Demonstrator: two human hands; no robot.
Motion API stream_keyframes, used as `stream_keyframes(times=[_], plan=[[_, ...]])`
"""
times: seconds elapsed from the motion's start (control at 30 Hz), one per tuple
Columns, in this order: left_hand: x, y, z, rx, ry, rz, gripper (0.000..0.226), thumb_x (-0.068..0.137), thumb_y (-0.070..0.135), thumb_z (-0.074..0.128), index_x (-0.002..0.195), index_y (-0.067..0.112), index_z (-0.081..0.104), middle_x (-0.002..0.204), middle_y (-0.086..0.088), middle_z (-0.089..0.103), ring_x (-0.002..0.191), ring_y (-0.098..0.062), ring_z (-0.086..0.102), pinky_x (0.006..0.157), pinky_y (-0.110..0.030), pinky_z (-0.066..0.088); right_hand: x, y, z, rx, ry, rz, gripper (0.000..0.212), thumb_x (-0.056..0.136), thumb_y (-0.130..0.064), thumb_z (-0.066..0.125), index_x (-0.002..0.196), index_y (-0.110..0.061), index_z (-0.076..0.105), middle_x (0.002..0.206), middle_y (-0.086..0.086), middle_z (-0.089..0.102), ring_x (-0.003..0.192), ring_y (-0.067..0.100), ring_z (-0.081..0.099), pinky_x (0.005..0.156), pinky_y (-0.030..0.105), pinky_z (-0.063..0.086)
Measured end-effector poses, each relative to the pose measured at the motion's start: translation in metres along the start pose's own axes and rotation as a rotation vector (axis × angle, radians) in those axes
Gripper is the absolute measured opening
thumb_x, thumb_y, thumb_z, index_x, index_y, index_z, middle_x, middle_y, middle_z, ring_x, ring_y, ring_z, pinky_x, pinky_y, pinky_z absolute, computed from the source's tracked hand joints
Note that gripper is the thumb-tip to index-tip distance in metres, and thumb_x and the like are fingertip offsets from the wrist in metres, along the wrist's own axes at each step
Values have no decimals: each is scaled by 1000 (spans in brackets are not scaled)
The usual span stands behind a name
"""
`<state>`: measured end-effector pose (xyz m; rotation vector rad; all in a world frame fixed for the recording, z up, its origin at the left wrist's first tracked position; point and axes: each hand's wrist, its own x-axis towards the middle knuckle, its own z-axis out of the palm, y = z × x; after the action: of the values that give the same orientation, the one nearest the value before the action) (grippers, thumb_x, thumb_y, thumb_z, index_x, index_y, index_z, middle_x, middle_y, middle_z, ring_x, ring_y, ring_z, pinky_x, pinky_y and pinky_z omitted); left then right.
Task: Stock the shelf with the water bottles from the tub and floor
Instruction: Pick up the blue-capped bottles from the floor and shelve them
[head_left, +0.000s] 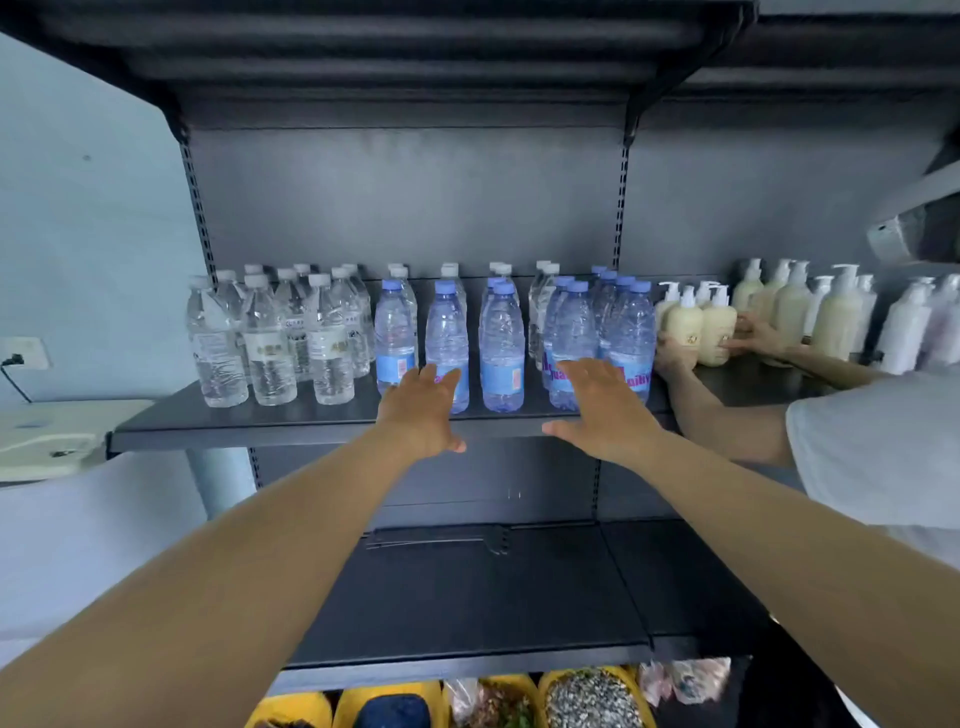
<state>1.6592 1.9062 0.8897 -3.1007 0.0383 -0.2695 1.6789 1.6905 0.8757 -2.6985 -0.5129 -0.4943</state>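
Several blue-capped water bottles (501, 348) stand in rows on the dark shelf (291, 415), with several white-capped clear bottles (267, 348) to their left. My left hand (423, 410) reaches out flat toward the front bottles, fingers straight, holding nothing. My right hand (605, 402) is likewise stretched out with straight fingers in front of the right group of blue-capped bottles (626, 338). Whether the fingertips touch the bottles I cannot tell. No tub is in view.
Another person (872, 447) at the right handles cream pump bottles (701, 327) on the neighbouring shelf section. A lower dark shelf (467, 597) lies beneath. Yellow bins (592, 696) with bagged goods sit at the bottom. A white appliance (52, 436) stands at the left.
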Motion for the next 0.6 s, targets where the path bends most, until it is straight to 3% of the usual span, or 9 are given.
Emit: stream_keyframes(times=[0.27, 0.43, 0.6], plan=[[-51, 35, 81, -106, -126, 28, 101, 75, 45, 72, 150, 21, 7, 157, -10, 11, 144, -29, 13, 114, -44, 24, -92, 33, 44, -56, -148, 64, 82, 84, -43, 63, 148, -20, 18, 155, 7, 14, 145, 25, 7, 114, 49, 24], [-72, 57, 162, -162, -224, 40, 100, 73, 46, 73, 149, 20, 14, 154, -9, 21, 141, -30, 22, 110, -46, 31, -139, 71, 100, -36, -237, 110, 79, 85, -44, 62, 148, -23, 17, 156, 5, 16, 145, 24, 9, 115, 47, 24], [-91, 78, 258, -260, -407, -20, 101, 75, 44, 73, 150, 22, 8, 156, -6, 15, 144, -27, 15, 113, -46, 27, -182, 125, 169, 50, -360, 194, 79, 86, -40, 62, 148, -22, 17, 155, 5, 17, 145, 24, 10, 115, 45, 23]])
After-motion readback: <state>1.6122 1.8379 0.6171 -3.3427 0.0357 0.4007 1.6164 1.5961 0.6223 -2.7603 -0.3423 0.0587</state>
